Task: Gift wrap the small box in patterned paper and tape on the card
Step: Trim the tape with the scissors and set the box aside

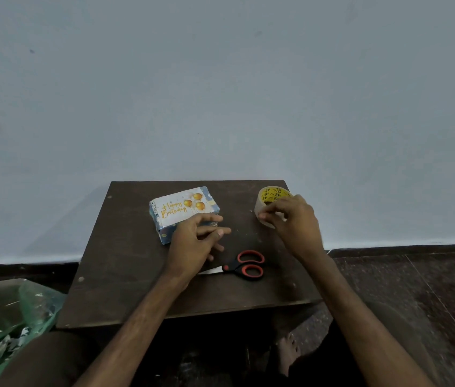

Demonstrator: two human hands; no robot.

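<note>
Lying on the far left part of a dark brown table (125,275), the small box (164,233) is already wearing its blue patterned paper. The card (183,208), printed with "Happy Birthday" and gold balloons, is lying flat on the box's top face and covering most of it; whether tape is holding it cannot be told. The left hand (192,244) is reaching over the near right corner of the box with fingers extended and loosely spread, grasping nothing; the fingers are lying along that corner, pointing right. The right hand (294,222) is gripping the tape roll (269,195) at the far right corner of the table, its fingers curling over the near side of the roll while the yellow printed core is showing above them. The red-handled scissors (244,266) are lying closed on the table between the two forearms, blade tips pointing left and passing beneath the left wrist. A green plastic bag (11,311) is sitting on the floor at the left. A pale blue-grey wall (220,93) is filling the background behind the table.
</note>
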